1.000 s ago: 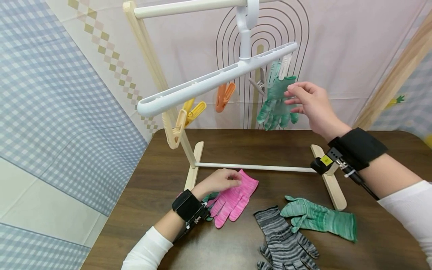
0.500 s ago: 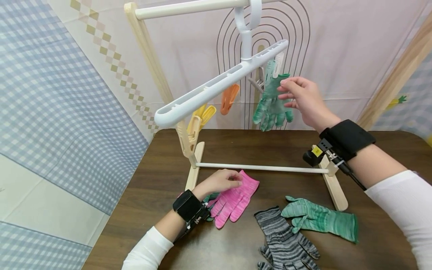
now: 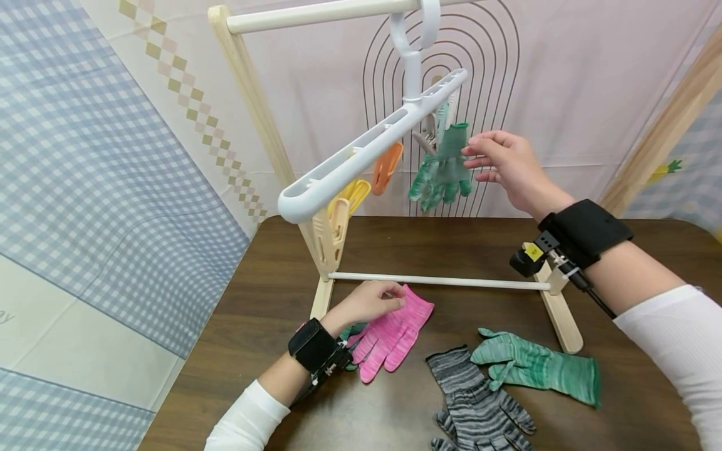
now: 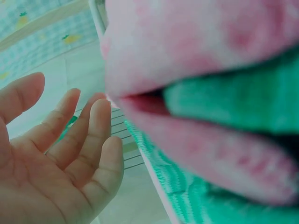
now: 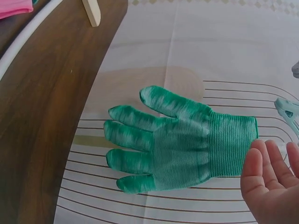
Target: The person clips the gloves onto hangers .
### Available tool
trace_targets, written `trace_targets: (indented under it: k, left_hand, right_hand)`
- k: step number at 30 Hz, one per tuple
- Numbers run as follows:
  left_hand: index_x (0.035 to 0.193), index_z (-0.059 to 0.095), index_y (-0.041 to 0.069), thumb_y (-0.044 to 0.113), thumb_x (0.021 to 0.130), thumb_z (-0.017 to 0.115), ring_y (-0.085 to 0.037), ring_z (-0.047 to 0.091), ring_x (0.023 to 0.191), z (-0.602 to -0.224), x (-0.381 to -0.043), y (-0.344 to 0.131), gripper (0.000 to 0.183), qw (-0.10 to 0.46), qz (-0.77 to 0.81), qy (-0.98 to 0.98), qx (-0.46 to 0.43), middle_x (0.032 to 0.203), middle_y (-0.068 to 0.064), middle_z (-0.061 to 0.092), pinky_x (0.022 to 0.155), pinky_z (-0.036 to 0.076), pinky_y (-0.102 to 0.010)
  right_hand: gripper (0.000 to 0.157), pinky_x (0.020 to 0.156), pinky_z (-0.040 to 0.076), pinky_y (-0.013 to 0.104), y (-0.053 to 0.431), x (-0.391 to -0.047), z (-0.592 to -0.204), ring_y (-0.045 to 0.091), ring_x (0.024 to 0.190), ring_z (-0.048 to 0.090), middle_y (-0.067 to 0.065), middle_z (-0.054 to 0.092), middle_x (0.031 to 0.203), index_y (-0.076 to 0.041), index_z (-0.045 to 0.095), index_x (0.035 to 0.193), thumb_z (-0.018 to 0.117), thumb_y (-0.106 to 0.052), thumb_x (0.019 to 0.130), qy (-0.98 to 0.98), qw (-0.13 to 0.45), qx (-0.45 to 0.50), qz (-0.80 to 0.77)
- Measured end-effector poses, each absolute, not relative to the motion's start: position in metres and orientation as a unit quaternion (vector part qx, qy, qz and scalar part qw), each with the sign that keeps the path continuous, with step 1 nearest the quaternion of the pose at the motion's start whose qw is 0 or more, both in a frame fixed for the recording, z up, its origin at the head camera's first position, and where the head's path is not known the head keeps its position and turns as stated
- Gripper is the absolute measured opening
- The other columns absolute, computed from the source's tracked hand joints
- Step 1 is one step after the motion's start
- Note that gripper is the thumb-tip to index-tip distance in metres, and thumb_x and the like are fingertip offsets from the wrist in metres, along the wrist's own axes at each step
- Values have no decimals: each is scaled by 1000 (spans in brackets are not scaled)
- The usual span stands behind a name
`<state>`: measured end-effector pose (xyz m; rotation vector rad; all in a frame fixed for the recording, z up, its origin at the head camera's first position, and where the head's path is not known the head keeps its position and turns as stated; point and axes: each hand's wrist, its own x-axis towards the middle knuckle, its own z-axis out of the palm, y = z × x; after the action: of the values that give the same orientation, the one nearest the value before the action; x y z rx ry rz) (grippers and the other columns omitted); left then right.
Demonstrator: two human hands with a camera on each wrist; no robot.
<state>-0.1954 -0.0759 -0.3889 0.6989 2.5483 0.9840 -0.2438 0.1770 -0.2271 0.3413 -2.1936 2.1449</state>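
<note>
A green glove (image 3: 453, 153) hangs from a white clothespin (image 3: 453, 106) at the far end of the white hanger (image 3: 389, 134). My right hand (image 3: 504, 164) is just right of its cuff, fingers loosely bent and holding nothing; in the right wrist view the fingertips overlap the cuff's edge, and I cannot tell if they touch. Low at the left, my left hand (image 3: 369, 302) hovers at or over a pink glove (image 3: 397, 332) lying partly on a green one (image 3: 352, 331). Its relaxed fingers (image 4: 100, 121) hold nothing in the left wrist view.
Orange (image 3: 387, 168), yellow (image 3: 355, 195) and beige (image 3: 331, 235) clothespins hang along the hanger. A wooden rack with a white lower bar (image 3: 440, 280) stands on the brown table. A grey striped glove (image 3: 479, 401) and another green glove (image 3: 538, 366) lie at the front right.
The hanger has turned: its near end swung right and closer, its far end left, carrying the hanging glove left. My right hand shifted slightly left. My left hand stayed put.
</note>
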Motion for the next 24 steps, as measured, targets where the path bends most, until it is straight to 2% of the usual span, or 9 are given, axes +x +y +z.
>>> trace_targets:
  k: [8, 13, 20, 24]
  left_hand:
    - [109, 59, 8, 21, 87, 53, -13, 56, 90, -378, -191, -74, 26, 95, 366, 888, 262, 102, -3, 62, 75, 45, -23]
    - [108, 58, 9, 21, 88, 53, -11, 57, 89, -366, -185, -71, 24, 52, 430, 863, 261, 101, -2, 62, 75, 45, -21]
    - [107, 55, 6, 20, 90, 49, -12, 55, 88, -342, -171, -71, 23, 17, 560, 787, 260, 102, -9, 61, 75, 46, -27]
    - [107, 53, 3, 21, 91, 48, -11, 55, 89, -325, -160, -72, 25, 12, 622, 731, 279, 101, -15, 58, 80, 47, -33]
  right_hand:
    - [20, 62, 46, 21, 178, -243, -228, 8, 79, 58, -7, 62, 86, -12, 57, 93, 58, -30, 84, -711, 28, 110, 694]
    - [21, 62, 46, 20, 181, -244, -230, 7, 79, 58, -8, 62, 85, -12, 57, 92, 59, -30, 84, -709, 26, 108, 697]
    - [18, 62, 46, 20, 185, -244, -233, 6, 79, 58, -7, 61, 88, -14, 57, 92, 57, -31, 85, -710, 25, 109, 695]
    - [18, 62, 46, 20, 186, -244, -234, 6, 80, 58, -6, 61, 88, -14, 56, 92, 57, -30, 85, -710, 23, 107, 696]
